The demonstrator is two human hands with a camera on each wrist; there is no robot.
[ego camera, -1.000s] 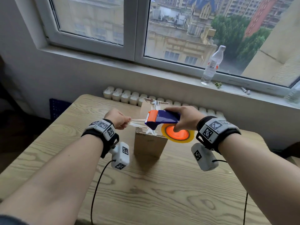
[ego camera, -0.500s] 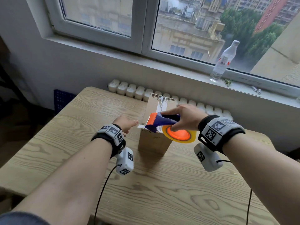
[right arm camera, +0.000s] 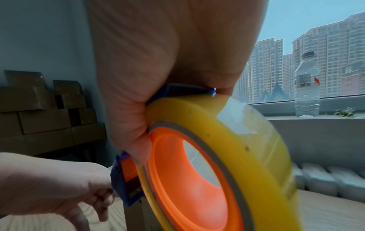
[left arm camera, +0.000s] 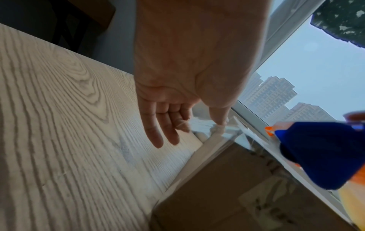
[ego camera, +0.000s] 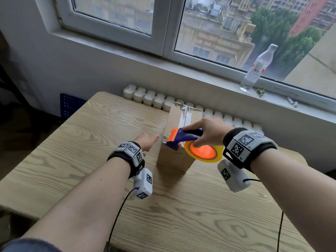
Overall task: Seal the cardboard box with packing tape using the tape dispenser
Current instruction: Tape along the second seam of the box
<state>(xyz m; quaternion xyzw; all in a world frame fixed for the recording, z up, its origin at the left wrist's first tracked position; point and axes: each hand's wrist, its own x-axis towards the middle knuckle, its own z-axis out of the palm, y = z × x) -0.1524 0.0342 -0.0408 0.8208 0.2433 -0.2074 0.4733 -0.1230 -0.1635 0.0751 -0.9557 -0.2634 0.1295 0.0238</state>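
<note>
Box: a cardboard box (ego camera: 179, 142) is standing upright on the wooden table (ego camera: 91, 135), below the window, with a strip of clear tape (ego camera: 185, 118) lying along its top.
Right hand: the right hand (ego camera: 209, 130) is gripping the blue and orange tape dispenser (ego camera: 183, 137), fingers curled round its handle, and is holding its front end on the near top edge of the box.
Roll: the yellow tape roll (ego camera: 204, 152) is hanging beside the box's right side.
Left hand: the left hand (ego camera: 146, 141) is hovering just left of the box, fingers straight and relaxed, holding nothing.
Windowsill: a plastic bottle (ego camera: 258, 67) is standing there.
</note>
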